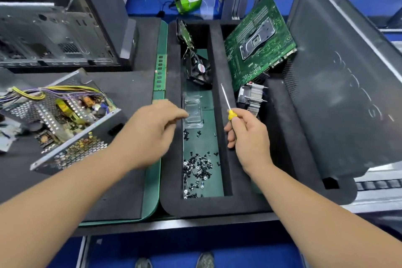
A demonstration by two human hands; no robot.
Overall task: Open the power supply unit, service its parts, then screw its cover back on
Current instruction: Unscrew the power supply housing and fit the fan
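Note:
The power supply unit (65, 119) lies open on the black mat at the left, its circuit board and yellow wires exposed. My right hand (248, 137) grips a yellow-handled screwdriver (227, 103), shaft pointing up and away. My left hand (152, 132) hovers at the left edge of the foam tray (171, 180), fingers curled with fingertips pinched together; I cannot see anything between them. Several black and silver screws (198, 167) lie in the tray's middle slot, just below both hands.
A small fan (199, 69) and a clear plastic case (192, 113) sit further up the slot. A motherboard (258, 43), a heatsink (251, 98) and a dark case panel (339, 85) fill the right. An empty computer chassis (54, 35) stands at the back left.

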